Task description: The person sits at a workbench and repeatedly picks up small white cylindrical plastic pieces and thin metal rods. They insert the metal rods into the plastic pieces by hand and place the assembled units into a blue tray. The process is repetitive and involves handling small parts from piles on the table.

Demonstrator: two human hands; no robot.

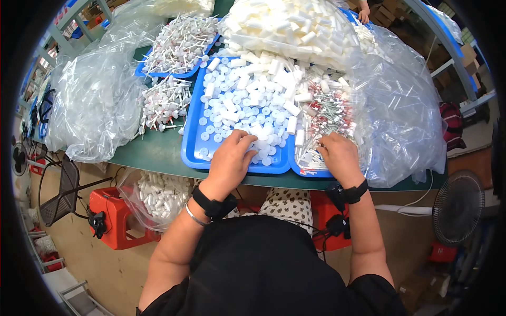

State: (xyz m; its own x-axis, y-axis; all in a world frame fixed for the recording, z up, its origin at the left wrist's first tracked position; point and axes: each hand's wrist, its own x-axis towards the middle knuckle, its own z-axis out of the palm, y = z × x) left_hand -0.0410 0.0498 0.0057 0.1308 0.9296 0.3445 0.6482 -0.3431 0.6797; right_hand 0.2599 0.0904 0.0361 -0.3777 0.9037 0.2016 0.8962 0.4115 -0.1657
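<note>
My left hand (230, 159) rests over the front of a blue tray (191, 152), its curved thumb and fingers apart among translucent white discs (238, 100). No held part shows in it. My right hand (341, 159) is above the neighbouring tray (308, 172), its fingertips bent together over thin metal pins with red and white ends (332, 113). Whatever those fingertips pinch is too small to make out. White cylindrical pieces (291, 125) are scattered over the discs and along the border between the two trays.
A large clear bag of white cylinders (295, 31) lies behind the trays. Crumpled plastic bags (95, 105) flank them. At the back left, another tray (174, 73) holds white stemmed pieces. Below are a red stool (113, 218) and a fan (457, 208). Another person's hand (363, 16) shows far right.
</note>
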